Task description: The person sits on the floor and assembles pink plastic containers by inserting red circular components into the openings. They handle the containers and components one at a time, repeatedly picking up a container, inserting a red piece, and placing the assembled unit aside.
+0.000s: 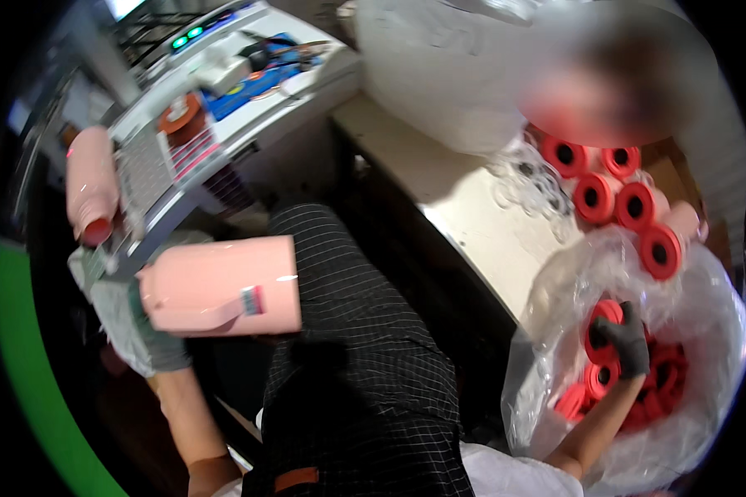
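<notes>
A pink vacuum jug (199,282) with a side handle and a small label lies sideways above my left thigh. My gloved left hand (164,349) grips it near its left end; most of the fingers are behind the jug. On the right, my right hand (627,344), in a dark grey glove, reaches into a large clear plastic bag (539,389). Its thumb and fingers close on a red round part (603,316) with a dark centre. More red round parts (661,381) lie heaped below it in the bag.
Pink jugs with red ends (637,205) stand in a cluster beyond the bag. Clear rings (526,178) are piled on the pale bench (464,215). Another pink jug (93,182) lies at the left workstation (145,174), near tools (265,58). A person (613,74) is at the far right.
</notes>
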{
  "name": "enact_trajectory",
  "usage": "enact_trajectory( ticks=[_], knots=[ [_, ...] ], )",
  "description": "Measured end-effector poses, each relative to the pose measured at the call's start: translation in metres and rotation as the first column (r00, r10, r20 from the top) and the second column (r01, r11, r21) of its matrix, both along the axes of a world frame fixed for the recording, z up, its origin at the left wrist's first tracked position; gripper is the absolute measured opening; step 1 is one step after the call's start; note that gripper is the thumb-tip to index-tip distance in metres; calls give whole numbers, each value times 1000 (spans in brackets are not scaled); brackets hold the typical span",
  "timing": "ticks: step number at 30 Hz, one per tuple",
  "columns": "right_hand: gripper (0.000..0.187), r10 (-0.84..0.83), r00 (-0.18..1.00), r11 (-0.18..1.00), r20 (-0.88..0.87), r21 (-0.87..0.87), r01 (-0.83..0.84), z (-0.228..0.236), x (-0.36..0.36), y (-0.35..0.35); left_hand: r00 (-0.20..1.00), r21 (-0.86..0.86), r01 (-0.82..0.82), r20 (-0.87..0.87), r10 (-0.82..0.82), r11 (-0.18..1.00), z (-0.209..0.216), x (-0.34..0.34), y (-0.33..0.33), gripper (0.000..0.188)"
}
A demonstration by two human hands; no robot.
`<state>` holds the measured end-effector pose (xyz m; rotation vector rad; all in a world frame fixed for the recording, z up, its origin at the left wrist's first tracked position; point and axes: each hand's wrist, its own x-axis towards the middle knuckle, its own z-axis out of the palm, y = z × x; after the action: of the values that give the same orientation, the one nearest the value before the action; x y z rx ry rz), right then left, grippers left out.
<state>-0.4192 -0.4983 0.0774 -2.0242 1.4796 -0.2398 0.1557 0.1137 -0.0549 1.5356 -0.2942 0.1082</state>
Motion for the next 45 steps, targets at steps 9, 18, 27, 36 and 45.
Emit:
enact_trajectory(
  ticks=[9, 18, 27, 36, 45],
  knots=[
    [53, 517, 654, 827, 552, -122, -549, -78, 364, 163, 864, -702, -197, -455, -217, 685, -14, -74, -80, 29],
    [70, 848, -58, 379, 527, -678, -630, -96, 425, 273, 889, -541, -348, -450, 86, 765, -43, -106, -61, 13],
    [65, 807, 94, 490, 583, -571, -659, -76, 403, 278, 973, -547, -155, -226, 34, 823, -31, -110, -63, 24],
    [68, 654, 153, 635, 741, -428, -643, -67, 380, 282, 889, 444, -450, 306, 341, 775, -9, -100, -57, 25],
    [70, 311, 267, 733, 912, -51, -678, -73, 392, 295, 886, 64, -429, 222, 406, 901, 52, -113, -82, 32]
  ],
)
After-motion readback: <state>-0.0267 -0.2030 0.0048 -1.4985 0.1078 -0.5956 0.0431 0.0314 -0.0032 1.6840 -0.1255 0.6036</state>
